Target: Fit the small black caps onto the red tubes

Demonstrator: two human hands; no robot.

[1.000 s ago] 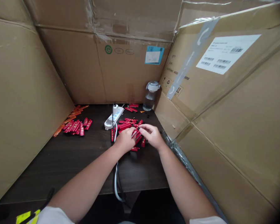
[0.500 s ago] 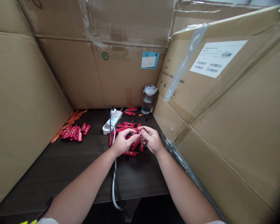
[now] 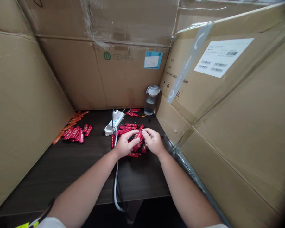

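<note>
My left hand and my right hand meet over a loose pile of small red sticks on a dark wooden table. Both hands pinch one red stick between their fingertips, just above the pile. More red sticks of the pile lie under and behind my hands, partly hidden by them.
A second heap of red sticks and orange strips lies at the left. A white power strip with its cable runs toward me. A clear water bottle stands at the back right. Cardboard walls enclose the table.
My hands lifted a red stick off the pile and drew it a little toward me; both now pinch it closer together. The camera tilted slightly.
</note>
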